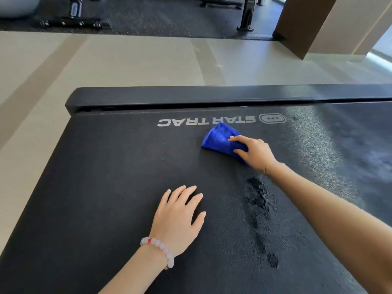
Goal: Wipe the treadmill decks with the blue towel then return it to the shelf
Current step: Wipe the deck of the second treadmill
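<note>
1. black treadmill deck (118, 177) fills the lower frame; textured belt, white "star trac" logo (206, 122) printed near its far end, reading upside down from here.
2. bunched bright-blue cloth towel (218, 137) lies on the belt just below the logo, right of centre, touching the belt surface.
3. right hand (255, 152) sits on the near-right part of the towel; fingers curled over the bunched cloth and gripping it, thumb on the near side. thin gold chain bracelet (268, 168) at that wrist.
4. left hand (178, 217) rests palm down on the belt, nearer the camera and well apart from the towel; fingers (192, 190) straight and slightly spread, holding nothing. pale pink bead bracelet (159, 249) with one red bead on that wrist.
5. dark wet-looking streak (259, 200) runs along the belt between the two forearms, from near the right wrist toward the camera.
6. black plastic end cover (191, 95) spans the far end of the deck, just beyond the logo.
7. beyond it: beige tiled floor (127, 60), then dark speckled gym mat (148, 20) carrying black metal equipment bases (70, 23); brown square pillar (303, 22) at upper right.
</note>
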Motion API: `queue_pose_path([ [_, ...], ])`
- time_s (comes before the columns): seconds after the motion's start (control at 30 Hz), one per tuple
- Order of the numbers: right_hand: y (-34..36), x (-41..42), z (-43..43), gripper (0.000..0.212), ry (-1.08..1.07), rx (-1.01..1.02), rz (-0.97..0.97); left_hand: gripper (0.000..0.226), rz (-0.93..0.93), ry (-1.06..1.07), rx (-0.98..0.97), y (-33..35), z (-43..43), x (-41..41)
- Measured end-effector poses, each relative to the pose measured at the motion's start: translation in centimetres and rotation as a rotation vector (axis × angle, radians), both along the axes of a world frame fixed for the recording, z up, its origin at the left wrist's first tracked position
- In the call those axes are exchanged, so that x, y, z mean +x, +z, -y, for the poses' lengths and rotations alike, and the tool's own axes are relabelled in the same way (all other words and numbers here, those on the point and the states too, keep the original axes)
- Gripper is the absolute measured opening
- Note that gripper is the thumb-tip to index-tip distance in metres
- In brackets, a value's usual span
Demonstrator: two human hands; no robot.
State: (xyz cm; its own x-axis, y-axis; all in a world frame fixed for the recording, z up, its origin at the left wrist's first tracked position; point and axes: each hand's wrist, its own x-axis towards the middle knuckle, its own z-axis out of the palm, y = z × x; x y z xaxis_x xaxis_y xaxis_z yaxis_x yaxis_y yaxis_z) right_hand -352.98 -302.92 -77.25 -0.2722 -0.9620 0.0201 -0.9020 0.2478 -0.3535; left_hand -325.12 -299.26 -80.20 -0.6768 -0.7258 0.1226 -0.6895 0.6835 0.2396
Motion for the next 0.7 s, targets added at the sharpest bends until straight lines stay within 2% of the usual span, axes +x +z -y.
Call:
queue_pose_path([
  [0.13, -0.1, 1.6, -4.6, 0.037, 0.011, -0.005, 0.027, 0.049, 0.036, -0.014, 0.066, 0.7, -1.8, 1.2],
  [0.27, 0.0, 3.3, -8.6, 0.037, 0.035, 0.008, 0.011, 0.06, 0.083, -0.037, 0.157, 1.3, -3.6, 2.4],
  [0.47, -0.2, 4.9, -13.9, 0.037, 0.071, 0.025, 0.024, 0.058, 0.16, -0.026, 0.147, 1.3, -6.8, 3.9],
  [0.7, 0.7, 6.2, -18.3, 0.036, 0.096, 0.05, -0.028, 0.052, 0.078, -0.026, 0.167, 1.1, -8.4, 4.4],
])
